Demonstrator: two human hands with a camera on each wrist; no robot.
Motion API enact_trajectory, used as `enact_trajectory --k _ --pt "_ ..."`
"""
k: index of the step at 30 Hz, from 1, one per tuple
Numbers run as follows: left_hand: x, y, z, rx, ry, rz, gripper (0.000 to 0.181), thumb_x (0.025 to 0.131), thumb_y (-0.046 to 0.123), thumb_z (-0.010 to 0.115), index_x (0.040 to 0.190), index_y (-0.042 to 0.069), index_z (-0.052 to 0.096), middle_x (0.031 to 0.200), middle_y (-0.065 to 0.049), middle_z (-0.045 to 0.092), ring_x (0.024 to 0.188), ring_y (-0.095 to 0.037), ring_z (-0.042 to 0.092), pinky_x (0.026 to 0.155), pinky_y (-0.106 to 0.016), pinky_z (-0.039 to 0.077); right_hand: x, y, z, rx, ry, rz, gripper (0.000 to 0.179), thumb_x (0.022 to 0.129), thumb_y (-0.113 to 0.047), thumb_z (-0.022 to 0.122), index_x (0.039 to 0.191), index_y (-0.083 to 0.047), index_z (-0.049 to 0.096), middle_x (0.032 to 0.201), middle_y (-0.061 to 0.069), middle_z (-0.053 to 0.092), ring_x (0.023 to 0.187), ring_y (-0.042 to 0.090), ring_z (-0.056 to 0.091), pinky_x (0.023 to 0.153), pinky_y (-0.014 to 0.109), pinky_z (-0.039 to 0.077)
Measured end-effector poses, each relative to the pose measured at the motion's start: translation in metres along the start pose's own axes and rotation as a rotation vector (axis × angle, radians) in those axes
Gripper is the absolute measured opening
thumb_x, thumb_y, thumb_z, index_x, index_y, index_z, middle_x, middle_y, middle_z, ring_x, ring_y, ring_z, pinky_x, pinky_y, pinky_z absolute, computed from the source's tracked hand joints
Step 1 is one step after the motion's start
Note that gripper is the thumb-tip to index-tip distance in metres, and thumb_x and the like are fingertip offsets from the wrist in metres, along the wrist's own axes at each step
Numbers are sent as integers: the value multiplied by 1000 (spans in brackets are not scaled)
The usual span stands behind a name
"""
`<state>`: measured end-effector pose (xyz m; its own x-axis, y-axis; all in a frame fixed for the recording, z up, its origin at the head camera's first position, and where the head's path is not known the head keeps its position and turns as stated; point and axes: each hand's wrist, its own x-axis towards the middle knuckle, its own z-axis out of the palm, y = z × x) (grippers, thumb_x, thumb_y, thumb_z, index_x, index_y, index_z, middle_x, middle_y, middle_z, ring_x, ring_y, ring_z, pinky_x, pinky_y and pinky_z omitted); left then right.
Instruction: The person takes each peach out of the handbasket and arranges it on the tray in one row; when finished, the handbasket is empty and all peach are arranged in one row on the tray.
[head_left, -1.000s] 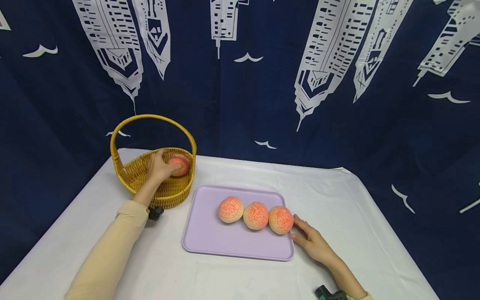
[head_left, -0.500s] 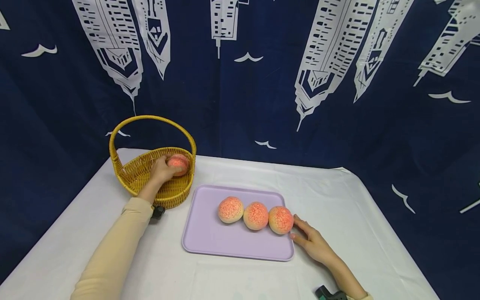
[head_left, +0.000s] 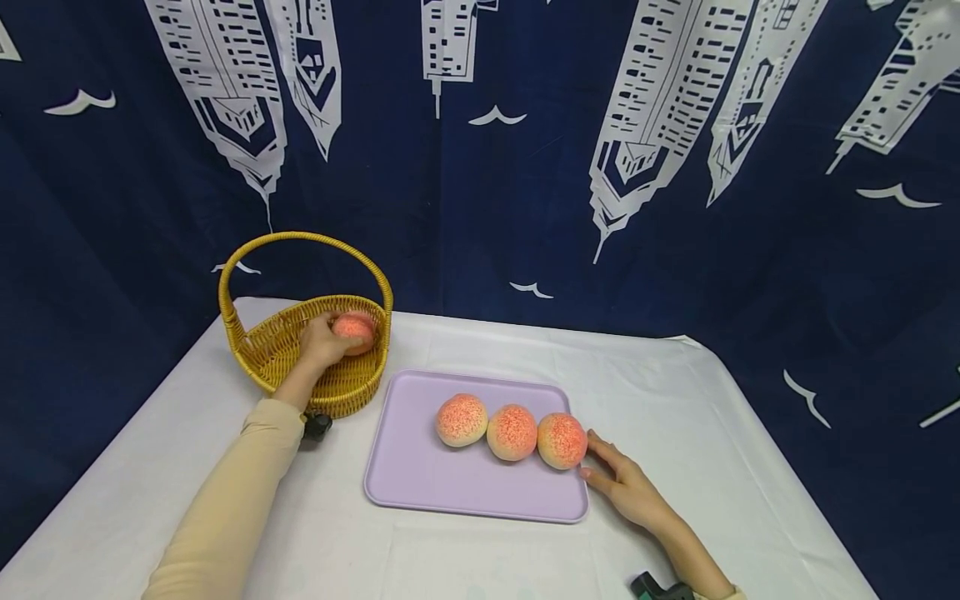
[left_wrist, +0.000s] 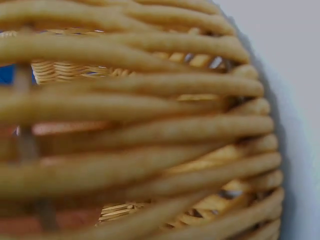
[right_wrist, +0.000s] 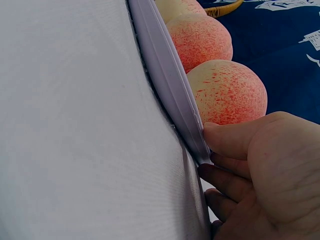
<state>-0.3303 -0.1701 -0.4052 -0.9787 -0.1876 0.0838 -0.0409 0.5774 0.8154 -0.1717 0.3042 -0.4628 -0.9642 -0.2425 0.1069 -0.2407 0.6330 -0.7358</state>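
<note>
Inside the wicker basket point(head_left: 272, 342) at the left, my left hand point(head_left: 318, 342) holds a peach point(head_left: 354, 328) near the basket's right side. Coarse wicker weave point(left_wrist: 150, 107) fills most of the left wrist view and hides the fingers there. Three more peaches lie in a slanting row on the lilac tray point(head_left: 427, 485): a left one point(head_left: 461, 420), a middle one point(head_left: 512, 432) and a right one point(head_left: 562, 441). Beside the tray's right edge rests my right hand point(head_left: 630, 492), fingers loosely bent, thumb point(right_wrist: 225, 137) at the rim close to the right peach point(right_wrist: 232, 95).
The basket's tall handle point(head_left: 303, 237) arches over the left hand. A white cloth point(head_left: 480, 558) covers the table. Behind it hangs a dark blue curtain point(head_left: 510, 200) with white building prints.
Within the basket, the left hand first shifted slightly right and nearer, its fingers drawing closer round the peach. Lately the peach has moved a little left. The right hand stays put.
</note>
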Motion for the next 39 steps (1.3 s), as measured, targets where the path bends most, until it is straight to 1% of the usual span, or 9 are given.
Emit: enact_trajectory --k 13,17,20,22,27,30,34,37,39 --pt "-26 20 -19 -106 18 4 75 81 20 75 144 0 41 138 -27 47 125 -41 45 103 -53 44 2 -2 0 13 3 -9 60 93 -23 64 141 7 45 152 27 34 144 46 23 102 -1 4" --pt "-43 28 -27 -127 39 47 74 80 21 76 142 1 43 135 -23 50 119 -37 50 99 -49 46 2 -3 0 0 -9 4 60 93 -24 64 141 7 45 152 27 34 144 46 23 120 27 11" --pt "-58 36 -30 -136 42 99 74 78 22 79 141 2 45 134 -21 53 117 -36 52 97 -47 47 1 -4 -1 -9 -13 9 61 93 -24 64 141 9 43 152 28 33 143 48 23 116 57 14" --pt "-68 43 -29 -134 37 135 74 77 24 81 140 3 47 133 -20 55 116 -35 54 96 -48 48 1 -4 -1 -10 -12 7 62 93 -23 63 141 10 43 152 29 33 143 49 23 112 63 14" --pt "-90 51 -20 -128 1 204 72 75 22 84 137 4 51 129 -20 59 112 -34 59 92 -46 51 0 -3 -1 -10 -11 -2 61 94 -24 63 141 8 43 152 29 33 143 48 23 113 57 13" --pt "-100 51 -13 -119 -34 214 72 74 20 84 137 4 52 125 -19 62 109 -33 61 88 -42 52 0 -3 -1 5 -7 -4 60 94 -24 63 141 8 44 152 28 33 143 47 23 120 35 11" --pt "-109 49 -3 -92 -62 217 72 72 20 84 136 4 54 122 -18 64 106 -33 63 86 -40 53 0 -3 -1 27 -9 -11 61 94 -23 63 141 9 43 152 29 32 144 48 21 106 4 5" --pt "-114 46 4 -84 -72 237 71 71 17 84 134 2 55 120 -19 65 105 -33 64 86 -42 53 0 -3 -1 30 -10 -20 61 94 -22 63 141 10 42 152 29 32 143 49 21 100 -2 4" --pt "-117 44 9 -77 -82 243 71 71 15 83 134 1 55 119 -20 66 104 -32 64 89 -43 53 0 -3 -1 27 -9 -17 61 94 -22 62 141 10 42 152 29 32 143 48 22 106 2 5"
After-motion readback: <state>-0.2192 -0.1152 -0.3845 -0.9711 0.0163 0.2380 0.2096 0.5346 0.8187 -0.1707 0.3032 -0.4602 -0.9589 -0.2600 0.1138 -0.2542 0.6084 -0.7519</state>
